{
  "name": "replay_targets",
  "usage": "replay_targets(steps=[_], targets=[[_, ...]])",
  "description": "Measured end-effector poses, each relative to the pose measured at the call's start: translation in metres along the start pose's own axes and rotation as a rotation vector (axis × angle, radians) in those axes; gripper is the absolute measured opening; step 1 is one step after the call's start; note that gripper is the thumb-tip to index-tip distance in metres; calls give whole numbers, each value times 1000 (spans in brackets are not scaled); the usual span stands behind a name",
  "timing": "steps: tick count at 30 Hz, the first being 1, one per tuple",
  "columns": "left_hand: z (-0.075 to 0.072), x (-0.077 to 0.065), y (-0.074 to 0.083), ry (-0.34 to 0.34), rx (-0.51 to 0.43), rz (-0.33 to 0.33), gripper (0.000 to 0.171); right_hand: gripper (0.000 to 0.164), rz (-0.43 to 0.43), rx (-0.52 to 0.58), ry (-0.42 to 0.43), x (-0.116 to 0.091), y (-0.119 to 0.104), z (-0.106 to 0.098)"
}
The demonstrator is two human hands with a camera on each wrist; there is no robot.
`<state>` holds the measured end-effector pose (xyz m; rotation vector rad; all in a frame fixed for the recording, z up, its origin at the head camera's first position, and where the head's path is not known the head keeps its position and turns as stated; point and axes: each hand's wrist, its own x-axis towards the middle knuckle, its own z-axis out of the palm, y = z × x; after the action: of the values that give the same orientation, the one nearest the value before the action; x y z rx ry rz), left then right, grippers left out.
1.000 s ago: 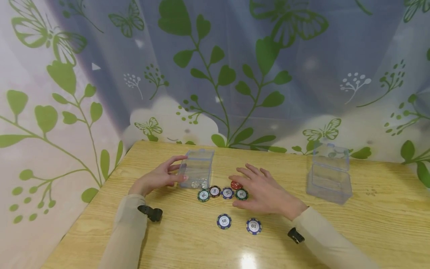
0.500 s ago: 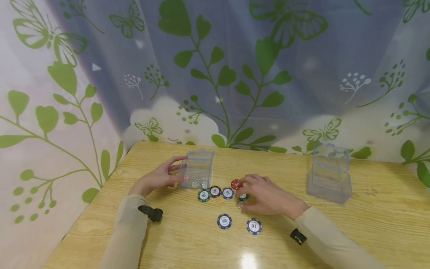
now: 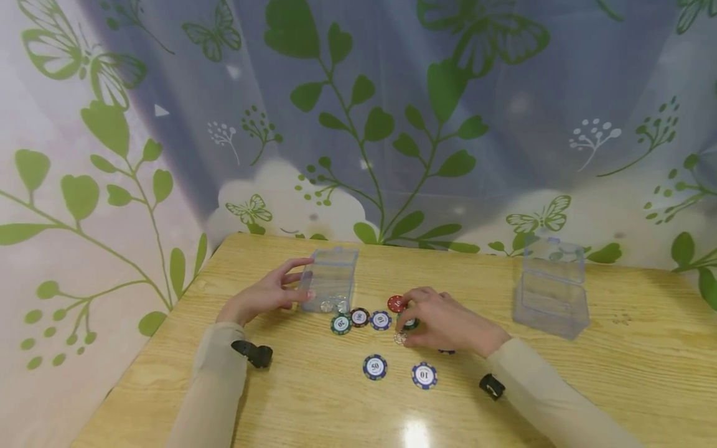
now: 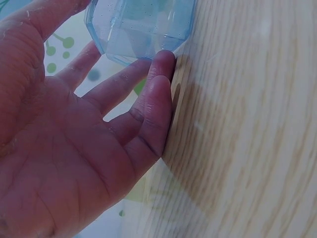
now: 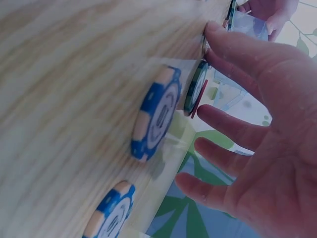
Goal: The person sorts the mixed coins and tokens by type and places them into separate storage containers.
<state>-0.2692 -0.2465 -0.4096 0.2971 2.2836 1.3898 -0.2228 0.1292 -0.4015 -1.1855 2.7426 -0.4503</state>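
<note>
Head: right hand (image 3: 439, 323), spread a second ago, now pinches a small coin (image 3: 400, 338) near the chip row (image 3: 381, 320); left hand (image 3: 264, 295), fingers relaxed, touches the left box (image 3: 330, 280); patterned curtain (image 3: 504, 124) behind wood-grain counter (image 3: 302, 386), which stretches rightward to box 2 (image 3: 551, 305) | Left wrist: fingertips (image 4: 161, 62) meet box | Right wrist: 2 blue chips (image 5: 159, 116) beside fingers
</note>
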Motion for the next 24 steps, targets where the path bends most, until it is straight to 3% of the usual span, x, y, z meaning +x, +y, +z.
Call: replay_targets(steps=[6,13,24], targets=[[0,0,0,1,1,1,85,20,-4,16,-17,4,-4,-1],[-1,0,2,0,-4,-2,84,11,53,54,-54,16,-4,-1],[-1,-1,1,0,0,-11,84,23,141,22,-146,27,-12,-4]])
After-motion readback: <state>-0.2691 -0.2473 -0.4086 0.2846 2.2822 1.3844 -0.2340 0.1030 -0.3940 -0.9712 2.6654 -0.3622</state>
